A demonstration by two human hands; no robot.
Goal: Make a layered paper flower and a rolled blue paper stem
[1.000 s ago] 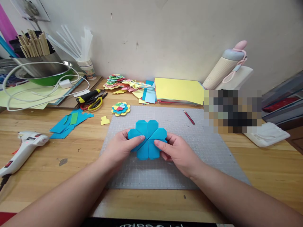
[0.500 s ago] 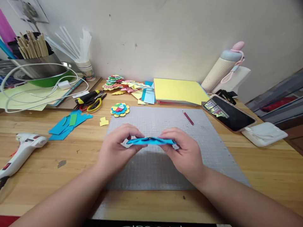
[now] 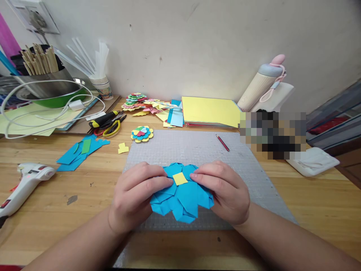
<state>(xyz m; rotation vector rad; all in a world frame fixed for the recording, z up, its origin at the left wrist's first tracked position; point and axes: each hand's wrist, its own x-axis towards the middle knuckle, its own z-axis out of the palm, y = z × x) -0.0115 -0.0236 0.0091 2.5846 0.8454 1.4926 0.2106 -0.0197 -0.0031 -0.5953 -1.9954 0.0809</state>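
Between my two hands is a blue folded paper flower, tilted so its broad face shows. A small yellow paper square lies at its middle. My left hand grips the flower's left side, fingers on top and thumb hidden beneath. On the right side, my right hand holds it the same way, fingertips near the yellow square. Below the flower lies a grey cutting mat. A layered multicoloured paper flower rests at the mat's upper left corner.
Left are a white glue gun, blue paper scraps, a yellow scrap and yellow-handled scissors. A pencil lies on the mat. Behind stand stacked yellow paper, paper flowers and a bottle.
The blue flower has turned from edge-on to showing its broad face with the yellow square. Both hands have turned with it and sit slightly lower in view.
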